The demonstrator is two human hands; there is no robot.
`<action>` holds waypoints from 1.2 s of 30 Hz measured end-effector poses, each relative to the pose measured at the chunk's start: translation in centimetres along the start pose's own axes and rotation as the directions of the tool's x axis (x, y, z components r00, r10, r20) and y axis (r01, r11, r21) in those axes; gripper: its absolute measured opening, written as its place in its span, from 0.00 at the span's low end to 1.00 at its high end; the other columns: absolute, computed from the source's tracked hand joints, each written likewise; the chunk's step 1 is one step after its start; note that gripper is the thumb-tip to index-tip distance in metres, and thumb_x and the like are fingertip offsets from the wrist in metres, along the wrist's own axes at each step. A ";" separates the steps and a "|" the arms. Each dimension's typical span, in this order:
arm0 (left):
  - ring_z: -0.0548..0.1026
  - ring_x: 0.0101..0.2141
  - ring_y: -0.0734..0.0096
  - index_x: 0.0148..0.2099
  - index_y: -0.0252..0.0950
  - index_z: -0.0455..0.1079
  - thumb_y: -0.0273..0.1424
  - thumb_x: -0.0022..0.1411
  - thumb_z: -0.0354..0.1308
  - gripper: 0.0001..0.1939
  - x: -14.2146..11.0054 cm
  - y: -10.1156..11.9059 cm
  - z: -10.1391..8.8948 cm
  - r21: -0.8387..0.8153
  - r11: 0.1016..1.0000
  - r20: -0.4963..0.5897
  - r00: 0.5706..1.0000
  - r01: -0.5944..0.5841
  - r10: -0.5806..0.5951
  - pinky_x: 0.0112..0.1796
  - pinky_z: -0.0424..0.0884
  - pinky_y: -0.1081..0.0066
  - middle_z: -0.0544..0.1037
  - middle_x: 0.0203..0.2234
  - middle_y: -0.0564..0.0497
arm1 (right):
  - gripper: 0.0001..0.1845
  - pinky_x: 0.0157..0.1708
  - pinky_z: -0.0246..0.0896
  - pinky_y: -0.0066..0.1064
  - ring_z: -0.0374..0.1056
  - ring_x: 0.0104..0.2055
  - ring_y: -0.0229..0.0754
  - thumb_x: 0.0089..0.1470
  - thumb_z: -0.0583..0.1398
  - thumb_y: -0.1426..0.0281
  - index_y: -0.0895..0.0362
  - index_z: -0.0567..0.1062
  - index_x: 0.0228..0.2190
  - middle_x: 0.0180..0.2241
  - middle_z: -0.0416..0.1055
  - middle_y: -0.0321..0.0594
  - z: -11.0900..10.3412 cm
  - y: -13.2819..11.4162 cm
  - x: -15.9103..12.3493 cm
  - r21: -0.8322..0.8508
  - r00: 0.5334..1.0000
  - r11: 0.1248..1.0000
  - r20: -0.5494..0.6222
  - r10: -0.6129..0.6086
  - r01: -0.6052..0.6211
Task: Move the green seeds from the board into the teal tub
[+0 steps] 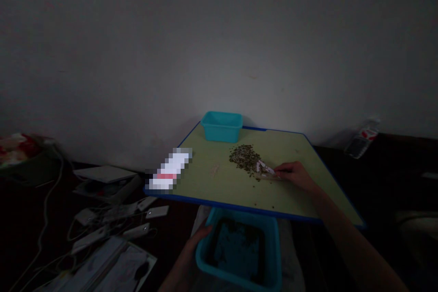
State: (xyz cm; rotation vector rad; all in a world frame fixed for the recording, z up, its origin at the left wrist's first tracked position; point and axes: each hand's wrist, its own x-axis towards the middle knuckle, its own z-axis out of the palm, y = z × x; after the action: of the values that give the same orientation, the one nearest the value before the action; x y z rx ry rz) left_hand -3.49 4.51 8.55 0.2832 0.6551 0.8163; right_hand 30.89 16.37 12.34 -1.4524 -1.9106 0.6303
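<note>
A low green table with a blue rim (239,207) stands in front of me. On it lies a heap of small dark green seeds or beans (244,157). My right hand (294,174) rests on the table at the heap's right edge, fingers drawn together on a small white and pink tool (264,167) that touches the seeds. My left hand (195,242) grips the left rim of a turquoise plastic basket (273,255) held below the table's near edge; dark seeds lie in its bottom.
A second turquoise basket (221,126) stands at the table's far edge by the wall. A blurred white and pink object (170,169) lies at the table's left edge. Papers, cables and chargers (102,232) litter the floor on the left. A plastic bottle (362,139) lies at the right.
</note>
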 end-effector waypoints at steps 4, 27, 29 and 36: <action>0.72 0.44 0.47 0.56 0.27 0.59 0.32 0.56 0.52 0.26 0.0 0.0 0.0 0.019 1.000 -0.017 1.000 0.008 -0.008 0.44 0.66 0.52 0.80 0.36 0.38 | 0.13 0.30 0.60 0.29 0.69 0.31 0.42 0.44 0.59 0.65 0.57 0.78 0.31 0.29 0.75 0.38 0.1 0.2 0.1 -0.010 1.000 1.000 0.013 0.008 -0.007; 0.74 0.42 0.47 0.53 0.27 0.63 0.33 0.57 0.51 0.23 0.6 -0.6 -1.1 0.002 1.000 0.016 0.999 -0.029 0.029 0.43 0.66 0.53 0.80 0.35 0.38 | 0.12 0.31 0.62 0.31 0.70 0.30 0.43 0.44 0.58 0.66 0.57 0.78 0.31 0.29 0.76 0.40 0.3 0.4 0.2 -0.083 0.994 0.996 -0.113 0.003 -0.012; 0.74 0.42 0.48 0.53 0.27 0.62 0.33 0.57 0.51 0.23 0.6 -0.5 -0.9 0.003 0.999 -0.004 0.999 -0.048 0.048 0.43 0.66 0.54 0.80 0.36 0.39 | 0.12 0.31 0.62 0.31 0.70 0.31 0.44 0.44 0.58 0.66 0.57 0.78 0.30 0.29 0.75 0.40 0.3 0.4 0.1 -0.092 0.992 0.996 -0.125 0.005 -0.016; 0.74 0.41 0.47 0.54 0.27 0.62 0.33 0.56 0.52 0.24 0.3 -0.2 -0.7 0.016 1.000 -0.012 1.000 -0.002 0.002 0.42 0.66 0.53 0.80 0.35 0.39 | 0.13 0.31 0.62 0.31 0.69 0.30 0.42 0.46 0.58 0.64 0.56 0.78 0.31 0.30 0.75 0.40 0.5 0.1 0.1 -0.071 0.995 0.997 -0.094 -0.031 0.024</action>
State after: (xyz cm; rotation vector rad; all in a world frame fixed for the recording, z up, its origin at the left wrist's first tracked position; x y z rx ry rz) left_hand -3.72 4.62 7.80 0.2939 0.6735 0.8155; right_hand 30.58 16.55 11.97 -1.4704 -1.8919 0.4769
